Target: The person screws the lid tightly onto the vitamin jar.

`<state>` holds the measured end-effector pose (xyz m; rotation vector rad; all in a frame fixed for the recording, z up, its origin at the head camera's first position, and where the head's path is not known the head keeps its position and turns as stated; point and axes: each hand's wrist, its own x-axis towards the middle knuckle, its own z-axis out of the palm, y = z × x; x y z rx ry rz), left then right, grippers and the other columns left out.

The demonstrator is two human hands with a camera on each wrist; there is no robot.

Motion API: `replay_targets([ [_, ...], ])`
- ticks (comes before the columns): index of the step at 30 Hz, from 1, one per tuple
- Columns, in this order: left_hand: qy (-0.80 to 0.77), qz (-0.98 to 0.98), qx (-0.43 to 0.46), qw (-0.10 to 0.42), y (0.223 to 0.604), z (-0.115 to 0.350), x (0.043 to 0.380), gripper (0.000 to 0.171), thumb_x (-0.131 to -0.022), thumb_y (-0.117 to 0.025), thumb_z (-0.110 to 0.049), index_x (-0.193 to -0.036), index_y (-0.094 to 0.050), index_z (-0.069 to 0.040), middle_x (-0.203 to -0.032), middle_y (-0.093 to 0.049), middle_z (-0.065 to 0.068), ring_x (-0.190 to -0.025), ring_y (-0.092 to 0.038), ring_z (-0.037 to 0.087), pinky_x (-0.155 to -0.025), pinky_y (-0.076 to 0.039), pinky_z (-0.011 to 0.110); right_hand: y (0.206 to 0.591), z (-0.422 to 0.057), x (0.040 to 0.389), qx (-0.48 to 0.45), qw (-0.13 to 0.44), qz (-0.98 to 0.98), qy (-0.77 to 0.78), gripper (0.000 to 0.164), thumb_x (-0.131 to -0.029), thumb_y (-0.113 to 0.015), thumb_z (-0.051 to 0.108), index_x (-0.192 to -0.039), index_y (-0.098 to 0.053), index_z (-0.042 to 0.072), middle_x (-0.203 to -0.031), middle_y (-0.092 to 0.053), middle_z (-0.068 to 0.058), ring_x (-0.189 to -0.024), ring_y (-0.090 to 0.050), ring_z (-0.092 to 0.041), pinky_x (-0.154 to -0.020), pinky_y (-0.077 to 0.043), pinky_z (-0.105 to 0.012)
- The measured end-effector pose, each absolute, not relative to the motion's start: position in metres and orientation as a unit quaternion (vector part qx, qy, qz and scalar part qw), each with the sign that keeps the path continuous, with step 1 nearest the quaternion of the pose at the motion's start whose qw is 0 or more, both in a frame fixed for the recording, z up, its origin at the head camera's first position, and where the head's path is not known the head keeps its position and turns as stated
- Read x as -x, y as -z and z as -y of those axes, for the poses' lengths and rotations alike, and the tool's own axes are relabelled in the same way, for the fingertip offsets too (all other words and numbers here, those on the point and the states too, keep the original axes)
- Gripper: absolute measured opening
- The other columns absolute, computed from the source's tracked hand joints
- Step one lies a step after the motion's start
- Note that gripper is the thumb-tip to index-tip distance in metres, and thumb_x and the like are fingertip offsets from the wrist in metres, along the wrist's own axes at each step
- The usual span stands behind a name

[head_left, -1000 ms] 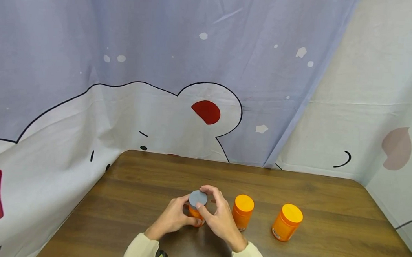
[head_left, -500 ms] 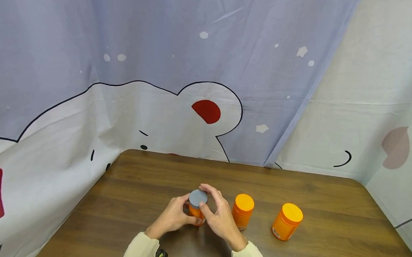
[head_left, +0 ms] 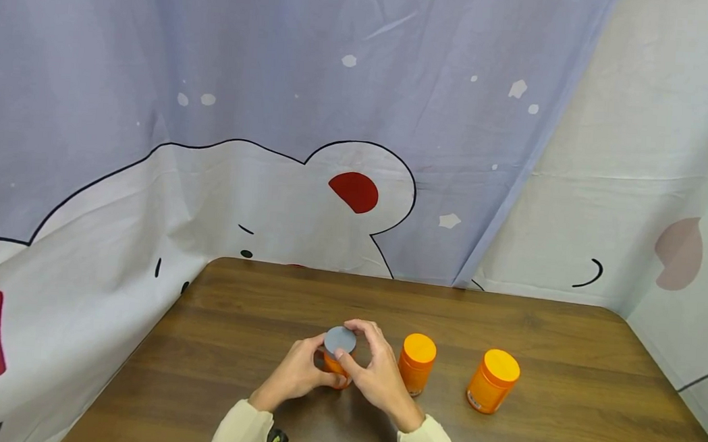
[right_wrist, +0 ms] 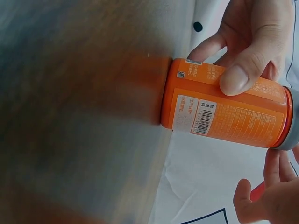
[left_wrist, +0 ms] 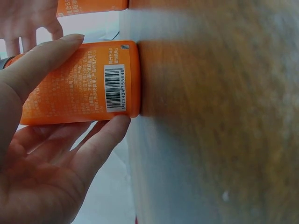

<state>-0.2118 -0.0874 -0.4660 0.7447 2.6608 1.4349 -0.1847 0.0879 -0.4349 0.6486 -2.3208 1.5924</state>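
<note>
In the head view, my left hand (head_left: pixel 297 374) grips the body of an upright orange bottle (head_left: pixel 332 364) standing on the wooden table. The left wrist view shows the thumb and fingers on opposite sides of this printed bottle (left_wrist: pixel 84 88), near a barcode label. My right hand (head_left: pixel 381 378) holds the bottle's round grey lid (head_left: pixel 339 340) at the edge, thumb on the near side and fingers on the far side. The right wrist view has the grey lid (right_wrist: pixel 293 119) sitting on the bottle's end, with right fingertips (right_wrist: pixel 272 163) against its rim.
Just right of my right hand stands an orange jar (head_left: pixel 417 363) with an orange lid. A similar orange jar (head_left: pixel 493 381) is further right. Behind the brown wooden table (head_left: pixel 264 296) hangs a printed cloth (head_left: pixel 265 73).
My right thumb slid right along the lid's near edge, then came back left, with the fingers shifting slightly at the far side. My left hand and the bottle stay in place.
</note>
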Motion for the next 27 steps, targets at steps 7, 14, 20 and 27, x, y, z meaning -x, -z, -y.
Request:
replay_targets([
  [7,-0.461,-0.854,-0.241,0.011,0.465,0.087,0.212,0.057,-0.067,-0.080,-0.037,-0.114,-0.059,-0.014,-0.104,-0.064,-0.006,-0.090,-0.060,0.012,-0.079,-0.049,0.031,0.414,-0.085,0.172,-0.214,0.116,0.790,-0.562,0.043,-0.082,-0.067,0.012,-0.122,-0.051,0.009,-0.121,-0.052,-0.010,-0.111,-0.046,-0.029,-0.095,-0.033,-0.053],
  [14,-0.450,-0.862,-0.234,0.016,0.465,0.087,0.211,0.057,-0.068,-0.080,-0.032,-0.116,-0.058,-0.012,-0.104,-0.064,-0.004,-0.091,-0.060,0.014,-0.079,-0.048,0.031,0.440,-0.090,0.188,-0.232,0.129,0.792,-0.549,0.043,-0.086,-0.062,0.014,-0.126,-0.048,0.018,-0.125,-0.052,-0.001,-0.116,-0.046,-0.017,-0.099,-0.032,-0.051],
  [20,-0.446,-0.864,-0.231,0.017,0.464,0.087,0.211,0.057,-0.067,-0.081,-0.032,-0.116,-0.058,-0.012,-0.103,-0.064,-0.003,-0.091,-0.060,0.014,-0.079,-0.048,0.031,0.444,-0.092,0.190,-0.242,0.117,0.782,-0.562,0.040,-0.085,-0.062,0.013,-0.124,-0.051,0.013,-0.122,-0.055,0.000,-0.115,-0.048,-0.015,-0.096,-0.033,-0.053],
  [27,-0.450,-0.861,-0.238,0.019,0.464,0.087,0.211,0.060,-0.068,-0.080,-0.034,-0.118,-0.058,-0.012,-0.106,-0.064,-0.003,-0.092,-0.060,0.014,-0.080,-0.048,0.031,0.442,-0.091,0.190,-0.237,0.122,0.787,-0.557,0.041,-0.084,-0.065,0.019,-0.122,-0.051,0.015,-0.120,-0.056,-0.003,-0.111,-0.049,-0.016,-0.093,-0.035,-0.054],
])
